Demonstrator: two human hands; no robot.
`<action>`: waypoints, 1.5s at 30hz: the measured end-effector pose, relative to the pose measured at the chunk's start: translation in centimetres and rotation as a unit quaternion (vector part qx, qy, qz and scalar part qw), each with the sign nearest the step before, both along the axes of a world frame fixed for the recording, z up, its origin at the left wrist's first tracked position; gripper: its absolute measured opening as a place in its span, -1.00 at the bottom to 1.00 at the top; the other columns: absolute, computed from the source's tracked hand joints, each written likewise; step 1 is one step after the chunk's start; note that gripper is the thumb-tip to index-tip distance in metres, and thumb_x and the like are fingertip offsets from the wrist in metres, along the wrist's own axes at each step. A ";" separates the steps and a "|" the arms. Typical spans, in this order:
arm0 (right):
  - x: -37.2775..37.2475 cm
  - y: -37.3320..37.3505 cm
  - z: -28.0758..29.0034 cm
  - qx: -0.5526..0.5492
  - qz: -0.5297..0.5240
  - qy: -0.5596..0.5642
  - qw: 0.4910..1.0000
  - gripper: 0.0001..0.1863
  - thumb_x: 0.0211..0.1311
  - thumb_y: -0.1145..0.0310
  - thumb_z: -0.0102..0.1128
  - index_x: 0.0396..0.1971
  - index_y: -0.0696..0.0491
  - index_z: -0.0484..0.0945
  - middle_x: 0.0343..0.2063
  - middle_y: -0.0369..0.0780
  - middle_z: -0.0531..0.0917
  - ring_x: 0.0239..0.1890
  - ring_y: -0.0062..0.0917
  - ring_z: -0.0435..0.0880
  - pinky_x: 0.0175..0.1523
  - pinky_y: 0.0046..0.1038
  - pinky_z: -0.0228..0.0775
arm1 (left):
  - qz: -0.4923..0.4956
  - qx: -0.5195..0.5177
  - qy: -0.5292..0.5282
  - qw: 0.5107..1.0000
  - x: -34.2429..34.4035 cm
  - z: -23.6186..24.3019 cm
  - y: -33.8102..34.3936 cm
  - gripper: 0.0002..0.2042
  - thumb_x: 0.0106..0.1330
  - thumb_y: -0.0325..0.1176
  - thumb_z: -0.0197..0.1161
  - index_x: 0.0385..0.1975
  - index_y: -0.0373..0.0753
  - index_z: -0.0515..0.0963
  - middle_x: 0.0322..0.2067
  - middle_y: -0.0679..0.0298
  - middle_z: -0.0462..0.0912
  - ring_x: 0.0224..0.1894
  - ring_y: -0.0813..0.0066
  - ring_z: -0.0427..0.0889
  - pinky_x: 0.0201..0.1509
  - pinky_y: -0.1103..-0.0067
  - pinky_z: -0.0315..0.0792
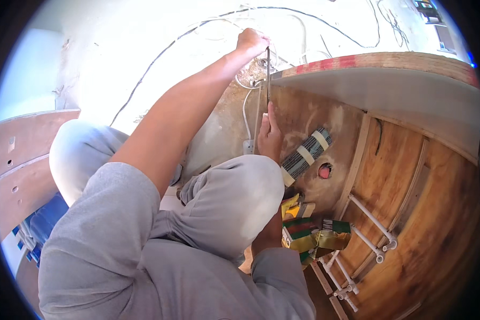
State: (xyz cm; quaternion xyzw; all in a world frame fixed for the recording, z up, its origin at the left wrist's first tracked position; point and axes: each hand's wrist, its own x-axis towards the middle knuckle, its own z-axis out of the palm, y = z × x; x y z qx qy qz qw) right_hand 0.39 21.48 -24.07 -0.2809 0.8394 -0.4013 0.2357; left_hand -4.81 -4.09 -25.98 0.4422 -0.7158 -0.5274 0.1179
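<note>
My left hand (253, 42), at the end of an outstretched arm, is closed around the upper end of a thin dark rod (268, 74). The rod stands nearly upright beside the front corner of a wooden panel (352, 63). At its lower end, my right hand (270, 136) has its thumb and forefinger pointing up against it. My knee hides part of the right forearm. Just left of the right hand, a white cable (245, 109) runs down to a small white socket box (248, 146).
A dark striped bundle with pale bands (306, 154) lies right of my right hand, near a round hole (325, 170). Below are a yellow-handled tool (292, 210), a green and gold carton (314, 234) and white pipe frames (372, 218). A black cable (160, 56) crosses the white surface ahead.
</note>
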 end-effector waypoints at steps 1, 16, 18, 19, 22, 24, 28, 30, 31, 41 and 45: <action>0.0 0.3 0.3 -0.001 -0.005 0.003 1.000 -0.51 0.28 0.34 -0.02 0.21 0.06 0.28 -0.15 0.06 0.58 -0.10 -0.17 0.58 0.02 -0.37 0.35 | -0.004 0.016 0.038 0.999 -0.2 0.3 0.3 -0.83 0.14 -0.32 0.28 -0.34 -0.25 0.67 -0.46 0.28 0.70 -0.47 0.63 0.63 -0.33 0.66 0.47; 2.6 8.7 0.0 -0.077 -0.041 -0.149 0.985 -0.53 0.37 0.32 -0.06 0.24 0.08 0.25 -0.34 -0.31 0.52 -0.35 -0.68 0.46 -0.23 -0.60 0.35 | -0.044 0.147 0.189 0.970 4.2 2.7 6.5 -0.75 0.10 -0.26 0.35 -0.35 -0.32 0.67 -0.47 0.22 0.69 -0.48 0.61 0.60 -0.37 0.63 0.48; 2.7 8.2 3.5 -0.092 -0.089 -0.234 0.964 -0.54 0.37 0.30 -0.06 0.23 0.08 0.27 -0.48 -0.38 0.42 -0.49 -0.76 0.34 -0.37 -0.69 0.27 | -0.030 0.172 0.206 0.963 4.3 3.4 7.1 -0.73 0.13 -0.30 0.34 -0.29 -0.38 0.64 -0.41 0.19 0.68 -0.44 0.60 0.60 -0.31 0.66 0.49; 2.5 8.5 3.3 -0.092 -0.089 -0.235 0.963 -0.54 0.37 0.30 -0.06 0.23 0.08 0.27 -0.48 -0.38 0.42 -0.49 -0.76 0.34 -0.37 -0.69 0.27 | -0.014 0.195 0.224 0.955 4.3 3.7 7.2 -0.71 0.16 -0.33 0.32 -0.23 -0.43 0.61 -0.35 0.16 0.68 -0.39 0.59 0.60 -0.24 0.69 0.51; 2.0 8.9 2.8 -0.096 -0.083 -0.234 0.964 -0.55 0.37 0.31 -0.06 0.22 0.09 0.28 -0.51 -0.37 0.41 -0.50 -0.73 0.35 -0.37 -0.68 0.26 | -0.007 0.233 0.245 0.941 4.1 4.2 7.2 -0.78 0.12 -0.37 0.35 -0.33 -0.40 0.64 -0.42 0.19 0.68 -0.48 0.60 0.60 -0.36 0.69 0.50; 1.9 8.9 3.1 -0.096 -0.102 -0.229 0.963 -0.56 0.37 0.30 -0.06 0.20 0.10 0.31 -0.54 -0.38 0.40 -0.53 -0.72 0.33 -0.39 -0.66 0.25 | -0.009 0.223 0.229 0.947 3.6 4.2 7.1 -0.79 0.12 -0.38 0.34 -0.33 -0.40 0.64 -0.43 0.18 0.68 -0.49 0.59 0.61 -0.36 0.69 0.51; 0.1 5.9 0.3 -0.103 -0.106 -0.288 0.946 -0.58 0.36 0.32 -0.07 0.17 0.12 0.34 -0.56 -0.38 0.38 -0.56 -0.72 0.29 -0.42 -0.64 0.23 | -0.005 0.182 0.171 0.968 2.1 0.3 4.3 -0.79 0.18 -0.43 0.28 -0.28 -0.47 0.60 -0.35 0.09 0.67 -0.42 0.50 0.64 -0.28 0.65 0.56; -0.1 3.2 -1.1 -0.073 -0.088 -0.235 0.965 -0.59 0.36 0.36 -0.10 0.19 0.09 0.32 -0.63 -0.47 0.24 -0.63 -0.82 0.18 -0.58 -0.72 0.02 | 0.029 0.203 0.159 0.966 1.9 -0.9 2.9 -0.80 0.18 -0.44 0.27 -0.29 -0.47 0.60 -0.36 0.07 0.67 -0.41 0.47 0.64 -0.27 0.63 0.56; 0.3 3.0 -1.3 -0.072 -0.088 -0.235 0.965 -0.59 0.36 0.36 -0.10 0.19 0.09 0.32 -0.63 -0.47 0.24 -0.63 -0.82 0.18 -0.58 -0.72 0.02 | 0.023 0.201 0.136 0.970 1.6 -0.9 2.5 -0.80 0.18 -0.44 0.27 -0.29 -0.47 0.60 -0.37 0.08 0.67 -0.41 0.48 0.64 -0.28 0.63 0.56; 2.5 4.5 0.0 -0.141 -0.116 -0.142 0.973 -0.59 0.35 0.32 -0.08 0.15 0.10 0.36 -0.62 -0.41 0.36 -0.65 -0.78 0.24 -0.56 -0.68 0.12 | -0.073 0.124 0.113 0.983 0.6 3.3 3.6 -0.81 0.16 -0.41 0.31 -0.31 -0.41 0.63 -0.40 0.16 0.68 -0.47 0.57 0.62 -0.35 0.67 0.54; 2.3 1.5 0.3 -0.118 -0.150 -0.267 0.945 -0.58 0.32 0.34 -0.05 0.16 0.13 0.36 -0.62 -0.37 0.41 -0.63 -0.74 0.29 -0.53 -0.65 0.19 | 0.004 0.165 0.113 0.980 0.4 2.4 1.6 -0.80 0.15 -0.41 0.32 -0.31 -0.41 0.63 -0.39 0.14 0.68 -0.46 0.56 0.63 -0.34 0.67 0.54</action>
